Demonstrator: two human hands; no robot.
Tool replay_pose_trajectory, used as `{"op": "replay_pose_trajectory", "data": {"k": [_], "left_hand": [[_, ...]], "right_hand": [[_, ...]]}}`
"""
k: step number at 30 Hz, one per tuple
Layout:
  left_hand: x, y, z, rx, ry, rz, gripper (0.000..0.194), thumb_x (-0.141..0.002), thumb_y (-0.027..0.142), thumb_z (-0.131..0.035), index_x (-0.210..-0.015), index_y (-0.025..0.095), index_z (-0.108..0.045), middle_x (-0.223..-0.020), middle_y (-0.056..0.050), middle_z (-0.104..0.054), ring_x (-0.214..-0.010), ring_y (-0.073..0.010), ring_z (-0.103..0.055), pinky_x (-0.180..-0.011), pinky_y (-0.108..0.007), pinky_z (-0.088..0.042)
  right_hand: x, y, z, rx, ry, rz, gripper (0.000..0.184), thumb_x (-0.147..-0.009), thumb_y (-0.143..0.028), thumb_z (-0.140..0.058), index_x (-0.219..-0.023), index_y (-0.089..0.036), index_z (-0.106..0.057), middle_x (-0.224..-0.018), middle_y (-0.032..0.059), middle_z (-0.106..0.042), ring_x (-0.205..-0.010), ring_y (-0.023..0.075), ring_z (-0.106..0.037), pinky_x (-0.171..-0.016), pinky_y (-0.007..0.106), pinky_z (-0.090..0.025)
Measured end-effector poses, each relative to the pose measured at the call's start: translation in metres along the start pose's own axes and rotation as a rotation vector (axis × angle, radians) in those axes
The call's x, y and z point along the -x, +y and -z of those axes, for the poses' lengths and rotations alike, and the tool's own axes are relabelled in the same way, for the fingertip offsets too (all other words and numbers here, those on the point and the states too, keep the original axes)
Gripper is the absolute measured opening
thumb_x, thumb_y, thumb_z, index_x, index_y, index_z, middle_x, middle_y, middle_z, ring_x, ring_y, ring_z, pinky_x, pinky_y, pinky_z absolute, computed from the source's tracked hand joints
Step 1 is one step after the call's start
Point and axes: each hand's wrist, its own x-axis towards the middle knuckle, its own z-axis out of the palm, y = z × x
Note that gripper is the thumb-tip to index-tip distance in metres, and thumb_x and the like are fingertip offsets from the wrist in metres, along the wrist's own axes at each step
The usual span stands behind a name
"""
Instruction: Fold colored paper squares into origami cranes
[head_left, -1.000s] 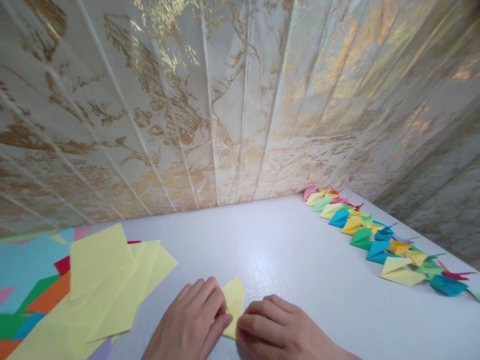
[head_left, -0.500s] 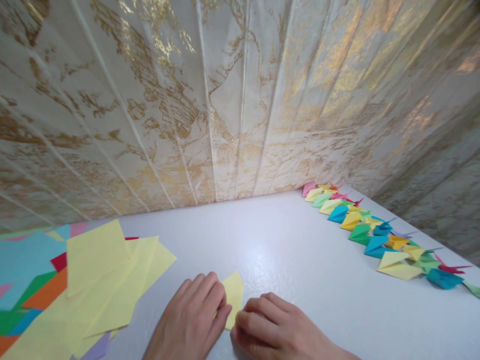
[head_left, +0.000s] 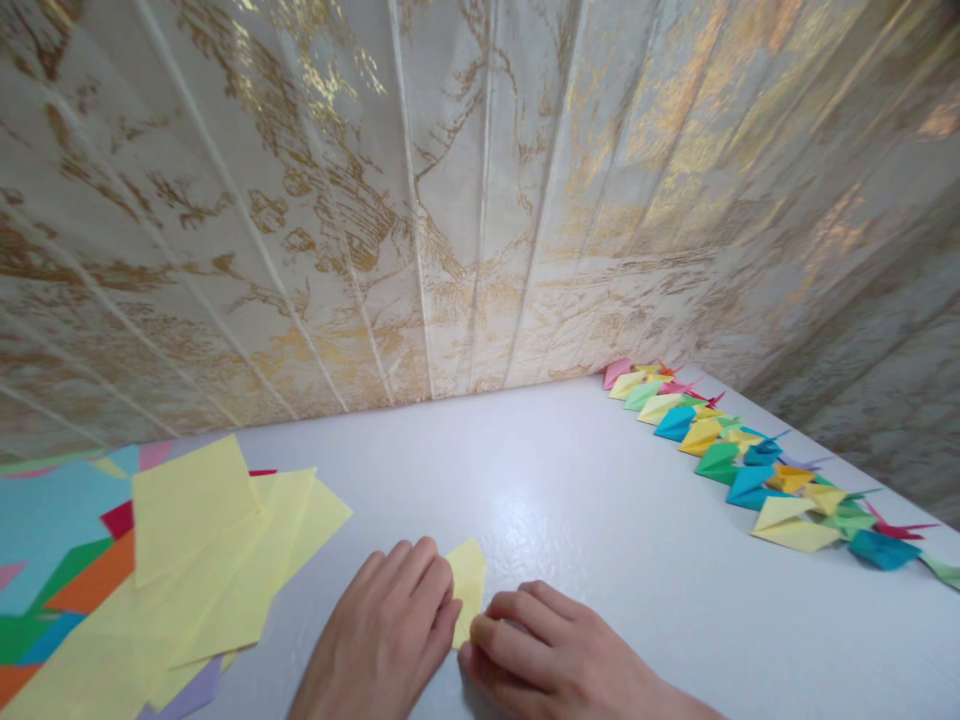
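Note:
A small piece of folded yellow paper [head_left: 469,582] lies on the white table between my two hands, its pointed end facing away from me. My left hand [head_left: 394,620] is closed over the paper's left side, fingers curled and thumb along its edge. At the lower right of the paper, my right hand [head_left: 544,640] has its fingers bent and pressed together on the near edge. Both hands cover part of the paper, so its near folds are hidden.
Loose yellow sheets [head_left: 217,570] overlap coloured paper [head_left: 60,530] on the left. Folded paper cranes [head_left: 750,485] in several colours line the table's right edge. A gold-patterned curtain [head_left: 450,200] hangs behind the white table [head_left: 600,500].
Both hands stay on the yellow paper almost unmoved; the right fingers have shifted very slightly. The whole view has tilted a little.

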Motion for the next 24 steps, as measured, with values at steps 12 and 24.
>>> {"op": "replay_pose_trajectory", "data": {"k": [12, 24], "left_hand": [[0.001, 0.001, 0.002, 0.111, -0.018, 0.049, 0.016, -0.093, 0.014, -0.048, -0.083, 0.025, -0.048, -0.077, 0.002, -0.057, -0.066, -0.0217, -0.057, -0.062, -0.034, -0.038], [0.010, -0.002, 0.020, 0.454, -0.146, 0.235, 0.010, -0.094, 0.019, -0.054, -0.098, 0.028, -0.052, -0.093, 0.002, -0.060, -0.085, -0.0205, -0.060, -0.076, -0.032, -0.046]], "right_hand": [[-0.001, -0.001, 0.000, -0.035, -0.001, -0.002, 0.016, -0.100, -0.014, -0.055, -0.088, -0.013, -0.066, -0.098, 0.0036, -0.071, -0.090, 0.0161, -0.060, -0.074, 0.028, -0.045], [-0.003, 0.001, 0.004, -0.107, -0.081, -0.045, 0.011, -0.102, -0.014, -0.053, -0.103, -0.011, -0.064, -0.090, 0.0040, -0.071, -0.085, 0.0148, -0.064, -0.077, 0.025, -0.049]]}}
